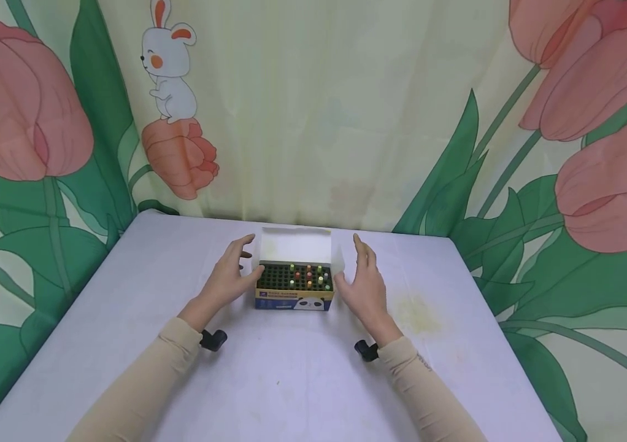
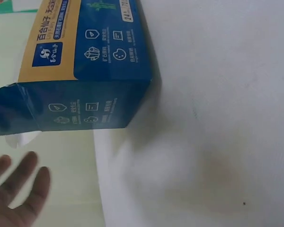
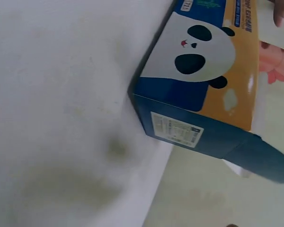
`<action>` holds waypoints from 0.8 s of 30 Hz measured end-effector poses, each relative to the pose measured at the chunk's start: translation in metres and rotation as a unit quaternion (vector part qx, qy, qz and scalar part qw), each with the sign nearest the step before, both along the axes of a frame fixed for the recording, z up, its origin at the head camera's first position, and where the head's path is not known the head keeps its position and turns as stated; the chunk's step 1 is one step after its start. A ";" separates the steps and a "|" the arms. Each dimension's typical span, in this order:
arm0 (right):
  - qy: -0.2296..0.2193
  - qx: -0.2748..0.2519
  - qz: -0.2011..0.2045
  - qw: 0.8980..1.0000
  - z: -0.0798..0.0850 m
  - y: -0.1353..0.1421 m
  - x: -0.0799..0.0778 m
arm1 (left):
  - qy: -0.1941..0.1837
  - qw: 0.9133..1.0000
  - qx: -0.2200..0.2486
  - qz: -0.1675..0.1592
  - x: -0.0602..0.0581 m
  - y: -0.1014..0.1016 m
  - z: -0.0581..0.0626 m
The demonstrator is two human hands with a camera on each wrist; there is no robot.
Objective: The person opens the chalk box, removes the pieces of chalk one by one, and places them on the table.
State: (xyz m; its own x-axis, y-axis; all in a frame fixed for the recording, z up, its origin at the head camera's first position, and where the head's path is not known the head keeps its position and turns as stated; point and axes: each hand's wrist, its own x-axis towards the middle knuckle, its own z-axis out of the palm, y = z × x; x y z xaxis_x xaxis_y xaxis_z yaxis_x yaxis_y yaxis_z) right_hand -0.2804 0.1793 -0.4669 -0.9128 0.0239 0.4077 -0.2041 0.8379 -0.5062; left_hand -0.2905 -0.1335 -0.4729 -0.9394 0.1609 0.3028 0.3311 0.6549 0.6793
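Observation:
An open cardboard box [image 1: 292,302], blue and yellow with a panda face on its front, stands on the table, its white lid [image 1: 297,245] raised at the back. Inside is a black holder [image 1: 275,276] with rows of holes; several coloured chalk sticks [image 1: 309,276] fill part of its right half. My left hand [image 1: 227,276] is spread at the box's left side, thumb by the top corner; whether it touches is unclear. On the right, my right hand [image 1: 367,294] stands with fingers extended, beside the raised side flap. Neither hand holds anything. Fingers [image 2: 35,194] show in the left wrist view.
A white cloth covers the table [image 1: 291,380], with a yellowish stain [image 1: 418,314] right of the right hand. Behind the table's back edge hangs a curtain [image 1: 313,123] printed with tulips and a rabbit. Dark wrist cameras [image 1: 214,340] sit at both cuffs.

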 end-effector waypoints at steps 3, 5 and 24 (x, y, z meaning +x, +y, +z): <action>0.040 0.017 0.001 0.999 0.004 0.000 -0.002 | 0.052 0.999 0.014 -0.003 0.000 -0.003 0.002; 0.060 0.046 0.002 0.997 0.004 0.002 -0.002 | 0.084 0.996 0.019 -0.005 0.000 -0.006 0.002; 0.033 0.112 0.063 0.991 -0.014 -0.001 0.006 | 0.210 0.976 -0.065 0.005 0.003 -0.031 -0.021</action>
